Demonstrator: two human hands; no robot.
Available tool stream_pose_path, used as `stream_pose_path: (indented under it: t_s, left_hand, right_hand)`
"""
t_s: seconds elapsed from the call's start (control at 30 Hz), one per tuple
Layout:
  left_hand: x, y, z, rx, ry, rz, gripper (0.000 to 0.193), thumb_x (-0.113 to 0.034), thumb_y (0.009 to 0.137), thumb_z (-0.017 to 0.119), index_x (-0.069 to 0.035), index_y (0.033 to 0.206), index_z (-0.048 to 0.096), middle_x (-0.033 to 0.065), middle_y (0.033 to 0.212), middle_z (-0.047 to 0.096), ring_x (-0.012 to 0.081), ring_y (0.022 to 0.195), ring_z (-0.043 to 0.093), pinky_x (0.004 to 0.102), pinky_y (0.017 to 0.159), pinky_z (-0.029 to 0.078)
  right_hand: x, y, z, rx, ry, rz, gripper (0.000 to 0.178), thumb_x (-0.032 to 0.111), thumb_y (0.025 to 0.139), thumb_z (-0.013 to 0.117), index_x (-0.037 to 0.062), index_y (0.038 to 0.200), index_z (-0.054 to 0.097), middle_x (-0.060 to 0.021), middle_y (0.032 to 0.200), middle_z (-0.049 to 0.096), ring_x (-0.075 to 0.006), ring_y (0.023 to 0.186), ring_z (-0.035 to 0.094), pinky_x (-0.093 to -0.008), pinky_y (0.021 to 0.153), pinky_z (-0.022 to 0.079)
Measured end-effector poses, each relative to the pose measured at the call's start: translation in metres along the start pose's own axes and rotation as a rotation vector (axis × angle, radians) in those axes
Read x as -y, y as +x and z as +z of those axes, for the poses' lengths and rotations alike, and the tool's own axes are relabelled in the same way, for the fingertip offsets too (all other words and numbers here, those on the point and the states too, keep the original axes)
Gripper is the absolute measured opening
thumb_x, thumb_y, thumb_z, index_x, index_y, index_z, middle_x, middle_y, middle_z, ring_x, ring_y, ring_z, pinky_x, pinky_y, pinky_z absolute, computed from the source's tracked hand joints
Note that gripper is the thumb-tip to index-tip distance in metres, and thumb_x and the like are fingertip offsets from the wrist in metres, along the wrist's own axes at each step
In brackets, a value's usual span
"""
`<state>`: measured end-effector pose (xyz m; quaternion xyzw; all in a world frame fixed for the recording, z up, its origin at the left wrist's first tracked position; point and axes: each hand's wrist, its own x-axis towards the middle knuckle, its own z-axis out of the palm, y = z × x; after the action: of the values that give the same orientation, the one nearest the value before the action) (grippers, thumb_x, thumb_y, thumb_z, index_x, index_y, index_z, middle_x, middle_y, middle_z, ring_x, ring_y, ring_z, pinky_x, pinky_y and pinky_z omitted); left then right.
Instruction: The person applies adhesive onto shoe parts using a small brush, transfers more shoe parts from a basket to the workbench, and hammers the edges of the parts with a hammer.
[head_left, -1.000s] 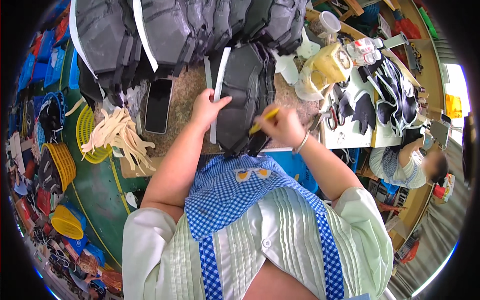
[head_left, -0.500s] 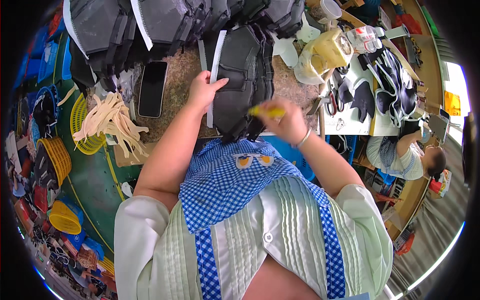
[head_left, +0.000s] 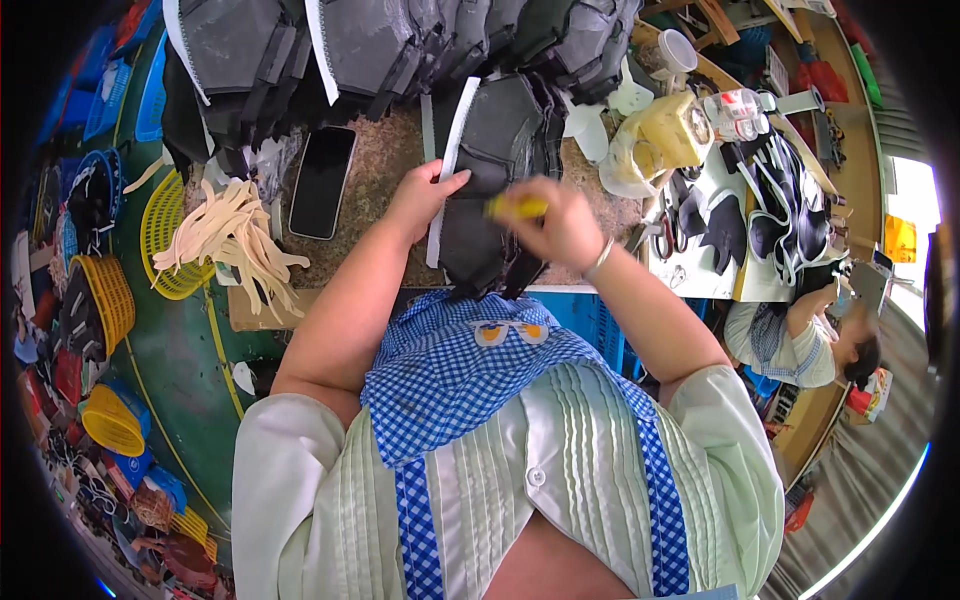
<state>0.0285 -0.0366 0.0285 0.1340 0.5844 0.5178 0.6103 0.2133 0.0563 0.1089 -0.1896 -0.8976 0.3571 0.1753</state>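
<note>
Holding dark shoe upper (head_left: 490, 190) flat on near table (head_left: 380, 170) edge, left hand (head_left: 425, 195) pressing white strip (head_left: 447, 160). Right hand (head_left: 560, 220) clenched around yellow brush (head_left: 515, 207). Keep strokes short, strip pinned; avoid phone (head_left: 322, 180) at left.

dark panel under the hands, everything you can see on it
The panel is a dark grey, fabric-like shaped piece with a white strip along its left edge. It lies flat on the speckled bench, its near end hanging over the bench edge. The left hand presses on the strip side; the right hand holds a yellow tool over its middle. Similar grey pieces lie behind it.
</note>
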Motion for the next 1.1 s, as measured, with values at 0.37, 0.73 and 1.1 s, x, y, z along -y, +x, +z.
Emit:
stream_pose_path:
  t_s: [0.37,0.73,1.1]
  left_hand:
    - [0.003,0.007,-0.008,0.053,-0.053,-0.087,0.03,-0.028,0.094,0.055,-0.001,0.103,0.062,0.005,0.092,0.064,0.0132,0.08,0.06,0.0291,0.071,0.048]
    - [-0.014,-0.022,0.004,0.103,0.006,-0.074,0.019,-0.011,0.076,0.062,-0.002,0.092,0.065,0.0046,0.082,0.064,0.0139,0.073,0.06,0.0286,0.069,0.048]
    - [-0.102,-0.096,-0.009,0.094,0.186,0.662,0.029,0.0,0.076,0.051,0.003,0.104,0.059,0.0055,0.095,0.063,0.0135,0.089,0.058,0.0276,0.08,0.046]
  right_hand:
    - [-0.003,0.004,0.009,-0.063,0.148,0.195,0.022,0.018,0.076,0.075,0.0039,0.087,0.063,-0.012,0.081,0.066,-0.0264,0.071,0.067,-0.033,0.063,0.054]
    - [-0.012,-0.029,-0.028,0.442,-0.621,0.321,0.03,0.023,0.078,0.061,0.0145,0.107,0.062,-0.0115,0.076,0.065,-0.0286,0.07,0.065,-0.0403,0.059,0.049]
    - [-0.014,-0.036,-0.026,0.369,-0.603,0.399,0.031,0.024,0.079,0.058,0.0178,0.11,0.061,-0.0108,0.077,0.066,-0.0286,0.073,0.065,-0.0421,0.063,0.049]
